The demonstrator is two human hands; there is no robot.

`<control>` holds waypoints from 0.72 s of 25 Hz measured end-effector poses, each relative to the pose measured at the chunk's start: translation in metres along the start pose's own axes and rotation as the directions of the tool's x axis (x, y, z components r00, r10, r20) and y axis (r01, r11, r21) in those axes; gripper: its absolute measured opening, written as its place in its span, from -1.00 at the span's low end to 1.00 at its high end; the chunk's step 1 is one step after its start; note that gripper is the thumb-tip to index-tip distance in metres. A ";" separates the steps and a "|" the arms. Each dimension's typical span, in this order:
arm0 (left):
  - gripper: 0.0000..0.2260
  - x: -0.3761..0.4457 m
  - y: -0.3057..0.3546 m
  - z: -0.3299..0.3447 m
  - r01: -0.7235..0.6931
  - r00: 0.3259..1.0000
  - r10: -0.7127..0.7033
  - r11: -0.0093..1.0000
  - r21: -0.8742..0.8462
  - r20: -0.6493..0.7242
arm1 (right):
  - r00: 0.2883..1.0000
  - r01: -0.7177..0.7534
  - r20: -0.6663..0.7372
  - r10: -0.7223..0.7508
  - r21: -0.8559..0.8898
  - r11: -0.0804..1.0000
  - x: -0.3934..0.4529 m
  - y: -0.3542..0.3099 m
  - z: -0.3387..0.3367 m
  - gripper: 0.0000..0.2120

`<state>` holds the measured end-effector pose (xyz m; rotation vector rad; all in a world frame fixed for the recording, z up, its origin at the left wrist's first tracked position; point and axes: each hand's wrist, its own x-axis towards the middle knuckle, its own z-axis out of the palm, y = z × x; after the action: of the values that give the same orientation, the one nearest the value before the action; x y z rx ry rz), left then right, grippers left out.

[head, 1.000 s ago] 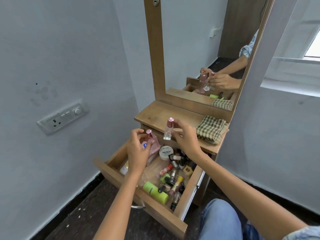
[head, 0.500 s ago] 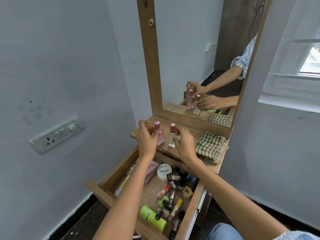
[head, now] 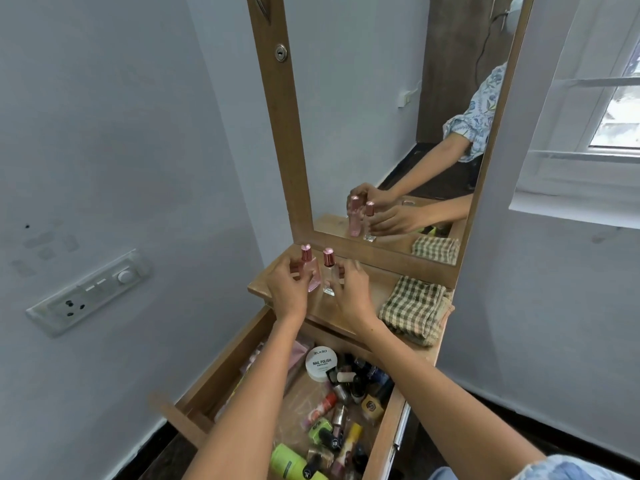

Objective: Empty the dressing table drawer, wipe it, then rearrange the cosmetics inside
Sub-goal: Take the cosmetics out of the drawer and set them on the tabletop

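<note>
In the open wooden drawer (head: 221,382), near its back edge, a round white tub (head: 321,363) reads "NAIL POLISH" under a brand that looks like "zudio"; around it lies a jumble of small nail polish bottles (head: 349,386), and a lime-green tube (head: 289,462) rests by the front edge. On the wooden dressing table top (head: 374,292), towards its left edge, stand 2 upright bottles. The left hand (head: 287,289) curls its fingers around the pink glass perfume bottle with a rose-metal cap (head: 311,273). The right hand (head: 353,292) pinches the smaller clear glass bottle with a matching pink cap (head: 329,275). A folded green-checked cloth (head: 412,308) lies at the right edge.
</note>
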<state>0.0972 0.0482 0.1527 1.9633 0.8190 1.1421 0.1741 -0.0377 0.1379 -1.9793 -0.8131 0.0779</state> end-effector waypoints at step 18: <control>-0.80 0.039 -0.014 0.043 0.067 0.998 -0.069 0.985 0.156 0.010 | 0.995 -0.060 -0.085 0.041 -0.227 0.972 0.045 0.000 0.009 -0.87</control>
<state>0.1493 0.0760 0.1437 2.0511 0.9860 1.0492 0.2055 -0.0052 0.1445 -2.2058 -0.7465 -0.0685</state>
